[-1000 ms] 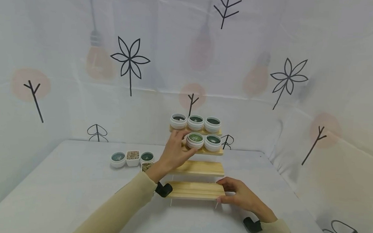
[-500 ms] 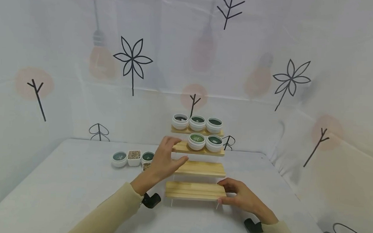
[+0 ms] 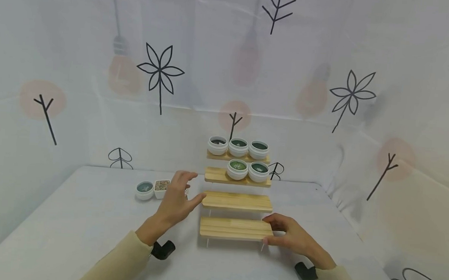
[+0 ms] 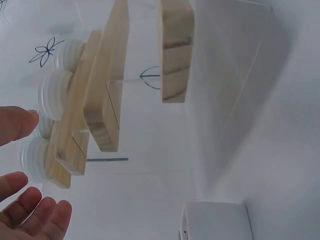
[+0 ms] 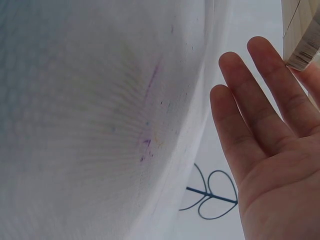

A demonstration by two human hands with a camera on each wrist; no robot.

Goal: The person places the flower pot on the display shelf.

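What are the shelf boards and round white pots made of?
Shelf boards: likely solid pale wood, smooth; grain streaks run along the tops and show on cut ends.
Round white pots: ceramic or plastic, can't tell which; even white, smooth-looking walls.

Three angles on a stepped wooden stand: one from the head, one from each wrist.
The head view faces forward and down over left hand and right hand; the left wrist's, tilted sideways, looks closely at the stand's ends and white cups, shared with the head; the right wrist's faces the right hand close up.
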